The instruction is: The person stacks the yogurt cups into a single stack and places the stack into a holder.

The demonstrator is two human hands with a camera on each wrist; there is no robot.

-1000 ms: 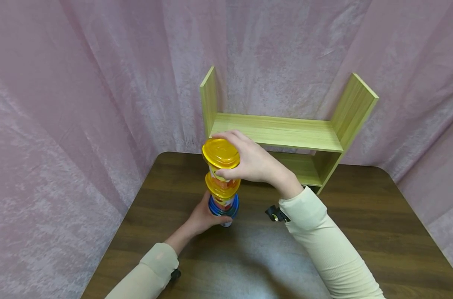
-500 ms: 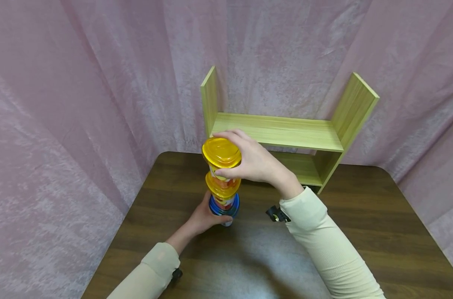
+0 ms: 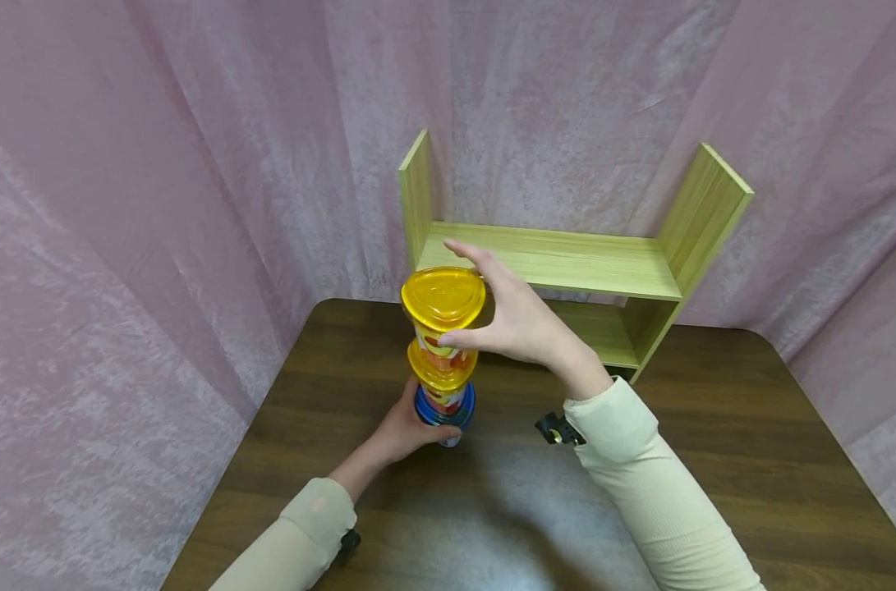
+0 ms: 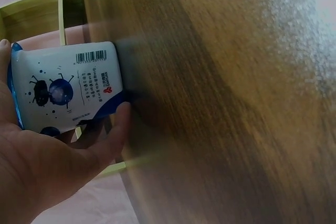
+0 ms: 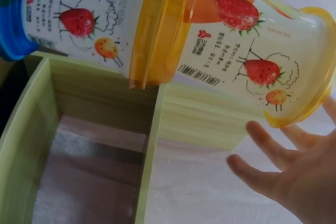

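Surface [image 3: 714,460]: dark wood grain, curtained in pink on all sides.

Shelf [image 3: 558,263]: pale green wood, two tiers, at 12 o'clock on the surface, behind the stack.

Stack of cups: three lidded cups, one on another, standing near the left edge of the surface, at 9 o'clock from the shelf. It leans slightly in the right wrist view.

- Bottom cup [image 4: 65,85]: white, blue lid, blue cartoon print and barcode. The left hand [image 3: 403,431] wraps it from 7 o'clock, thumb and fingers curled round the wall.
- Middle cup [image 3: 442,382]: yellow lid, strawberry print, seated on the blue lid.
- Top cup [image 3: 442,308]: yellow lid, strawberry print, highest of the three.

Right hand [image 3: 517,324]: at 3 o'clock of the top cup, fingers spread and straight. The head view suggests thumb and forefinger brushing the cup; the right wrist view shows the fingers [image 5: 262,174] apart from it. Holding nothing.

Handling note (judgement): the stack is tall and narrow, so the lower grip should stay firm while the upper hand parts from the top cup slowly and sideways, without nudging the lid. Any tilt is best corrected at the base.
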